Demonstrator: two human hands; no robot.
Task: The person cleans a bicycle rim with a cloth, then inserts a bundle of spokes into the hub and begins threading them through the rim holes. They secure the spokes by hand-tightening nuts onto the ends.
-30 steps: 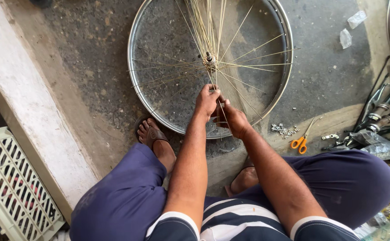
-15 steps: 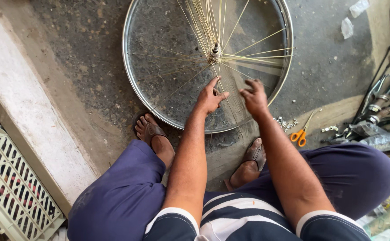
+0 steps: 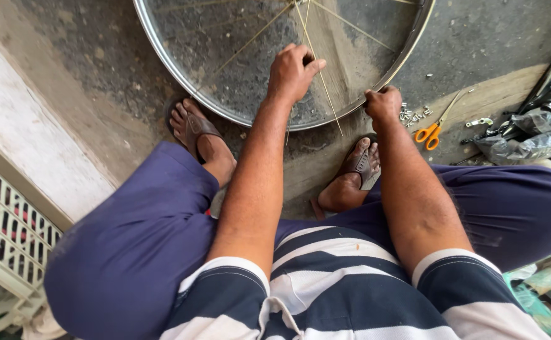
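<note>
Head camera, looking down: a seated person in dark blue trousers and a striped shirt works at a shiny silver metal bicycle wheel rim (image 3: 237, 116) lying flat on the grey concrete floor (image 3: 483, 38) just beyond the sandalled feet. Only the near arc of the rim shows; the rest and the hub are cut off by the top edge. The left hand (image 3: 293, 72) is curled over thin brass-coloured spokes (image 3: 322, 94) inside the rim, thumb out, fingers bent around one of them; the grip itself is hidden beneath the knuckles. The right hand (image 3: 384, 102) is closed over the rim's near right edge, fingertips tucked out of sight, so whether it also pinches a small part cannot be told.

Just beside that hand lies a scatter of small silver spoke nipples (image 3: 414, 114), too small to make out singly. Orange-handled scissors (image 3: 431, 130) lie next to them, with dark metal tools and a clear plastic bag (image 3: 527, 141) at the right edge, partly cut off. A white plastic lattice crate (image 3: 7, 233) sits at lower left beyond a pale concrete kerb (image 3: 29, 126).
</note>
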